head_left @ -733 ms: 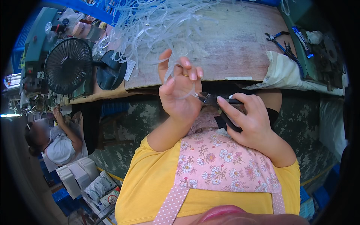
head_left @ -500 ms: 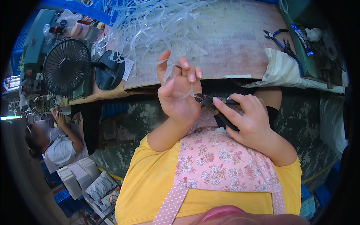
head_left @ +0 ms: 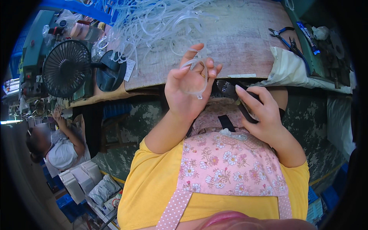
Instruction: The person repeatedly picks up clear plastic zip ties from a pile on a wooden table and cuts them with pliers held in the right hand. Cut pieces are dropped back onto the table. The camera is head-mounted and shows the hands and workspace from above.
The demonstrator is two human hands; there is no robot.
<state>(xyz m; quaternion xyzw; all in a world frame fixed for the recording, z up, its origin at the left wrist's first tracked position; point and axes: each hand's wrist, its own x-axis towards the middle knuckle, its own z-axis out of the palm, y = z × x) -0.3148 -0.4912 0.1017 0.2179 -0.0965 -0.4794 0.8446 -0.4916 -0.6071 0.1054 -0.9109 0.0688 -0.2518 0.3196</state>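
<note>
My left hand (head_left: pixel 186 90) is raised at the table's front edge, palm up and fingers curled. A clear, bendy plastic loop (head_left: pixel 199 96) hangs from its fingers, with a small nub at the lower end. To its right, my right hand (head_left: pixel 264 111) grips black-handled cutting pliers (head_left: pixel 227 89) in front of my apron. Their jaws point left toward the loop but stand apart from it. Whether the jaw tips are parted is hard to make out. Beyond my left hand, a big tangled heap of similar clear loops (head_left: pixel 153 23) lies on the table.
A black fan (head_left: pixel 67 69) stands at the left of the wooden table (head_left: pixel 237 38). Blue-handled pliers (head_left: pixel 281 32) and a white cloth bag (head_left: pixel 285 69) lie at the right. A co-worker (head_left: pixel 63 147) sits at far left, near white boxes (head_left: pixel 78 182).
The pliers' jaws, which were at the loop's end, are now clear of it. My left hand has shifted right with the loop; my right hand has moved slightly right.
</note>
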